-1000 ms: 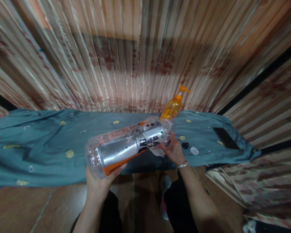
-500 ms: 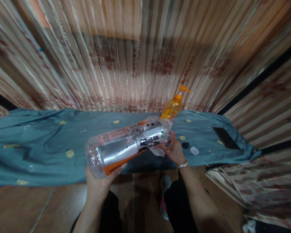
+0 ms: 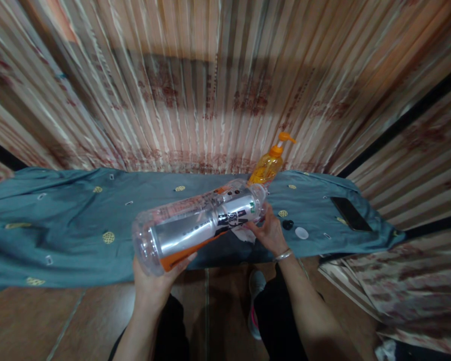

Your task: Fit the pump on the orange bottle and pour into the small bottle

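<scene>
A large clear plastic bottle (image 3: pixel 195 225) with a silver and orange label is held nearly sideways above the cloth, its neck toward the right. My left hand (image 3: pixel 156 286) grips the wide base end from below, thumb along the label. At the neck end, my right hand (image 3: pixel 266 230) is closed around the bottle; some of its fingers are hidden behind it. Just beyond the neck stands an orange pump bottle (image 3: pixel 266 168) with yellow liquid. A piece of white tissue (image 3: pixel 244 234) shows beneath the held bottle, close to my right hand.
A teal patterned cloth (image 3: pixel 71 215) covers the narrow surface. To the right lie a small black cap (image 3: pixel 287 225), a white disc (image 3: pixel 301 233) and a black phone (image 3: pixel 350 213). Behind hangs a pleated curtain (image 3: pixel 195 110), with dark poles at both sides.
</scene>
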{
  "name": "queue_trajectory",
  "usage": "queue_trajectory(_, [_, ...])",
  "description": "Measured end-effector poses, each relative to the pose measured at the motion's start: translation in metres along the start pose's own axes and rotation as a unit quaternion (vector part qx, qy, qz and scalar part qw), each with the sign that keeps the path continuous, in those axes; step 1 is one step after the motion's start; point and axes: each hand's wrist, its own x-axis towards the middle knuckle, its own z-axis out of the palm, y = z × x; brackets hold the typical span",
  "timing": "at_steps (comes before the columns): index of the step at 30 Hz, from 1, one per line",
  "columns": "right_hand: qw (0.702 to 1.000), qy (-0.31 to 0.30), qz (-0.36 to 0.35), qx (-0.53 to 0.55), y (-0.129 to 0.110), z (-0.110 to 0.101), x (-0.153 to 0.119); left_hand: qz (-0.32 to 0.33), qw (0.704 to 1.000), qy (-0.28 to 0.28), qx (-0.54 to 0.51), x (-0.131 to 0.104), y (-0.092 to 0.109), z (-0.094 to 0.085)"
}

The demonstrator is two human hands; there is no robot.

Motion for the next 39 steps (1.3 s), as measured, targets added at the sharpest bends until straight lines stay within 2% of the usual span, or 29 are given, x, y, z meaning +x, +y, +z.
queue_trajectory(8, [1.0,0.001,-0.014,-0.018,0.0037,0.0013,-0.0002,0.025,1.0,-0.008,-0.007,0.0041,-0.0069,-0.0021])
queue_trajectory(15, [1.0,-0.005,-0.005,-0.012,0.003,0.0003,0.0,0.004,1.0,0.0,-0.011,-0.0002,0.0018,0.0004])
queue_trajectory(30, [1.0,-0.007,-0.001,-0.011,0.0034,0.0001,0.0002,0.024,1.0,-0.006,-0.005,0.0019,-0.0035,-0.0012])
queue_trajectory(39, [1.0,0.0,-0.011,-0.014,0.0046,0.001,-0.0003,0.005,1.0,0.007,-0.012,-0.0005,-0.0015,0.0004])
